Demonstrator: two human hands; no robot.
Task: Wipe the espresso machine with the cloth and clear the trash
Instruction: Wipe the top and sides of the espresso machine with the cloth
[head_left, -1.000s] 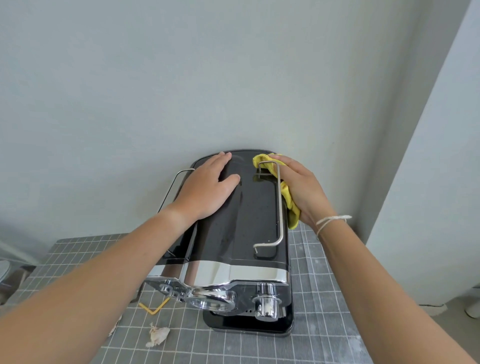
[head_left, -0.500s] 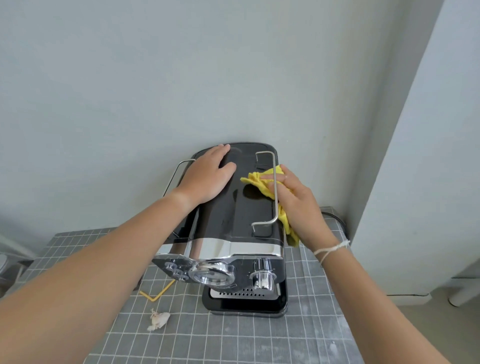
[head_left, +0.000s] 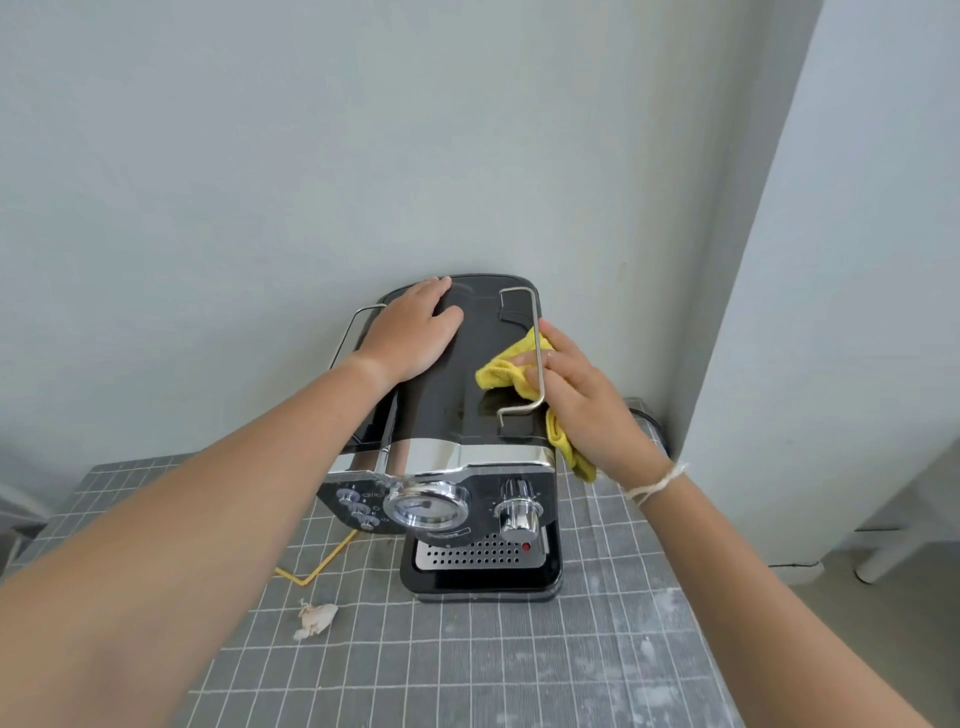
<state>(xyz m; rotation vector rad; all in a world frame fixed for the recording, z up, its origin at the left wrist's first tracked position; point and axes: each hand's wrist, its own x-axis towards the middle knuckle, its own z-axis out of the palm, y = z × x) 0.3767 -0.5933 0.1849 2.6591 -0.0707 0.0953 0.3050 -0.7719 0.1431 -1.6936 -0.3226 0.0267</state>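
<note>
A black and chrome espresso machine (head_left: 467, 410) stands against the wall on a grey gridded table (head_left: 519, 649). My left hand (head_left: 410, 332) lies flat on the back left of its glossy top, fingers apart. My right hand (head_left: 582, 395) presses a yellow cloth (head_left: 501, 371) onto the right side of the top, under the wire rail (head_left: 540, 358); part of the cloth hangs down the machine's right side. A crumpled white scrap of trash (head_left: 314, 618) lies on the table in front left of the machine. A thin yellow strip (head_left: 322, 564) lies bent beside the machine's left base.
The wall stands directly behind the machine and a white wall corner (head_left: 779, 312) rises to its right. A black cable (head_left: 649, 421) runs behind the machine at the right. The table's right edge drops to the floor (head_left: 857, 649).
My right hand has drawn the yellow cloth from the back of the machine's top toward the front along the right rail. My left hand has stayed on the back left.
</note>
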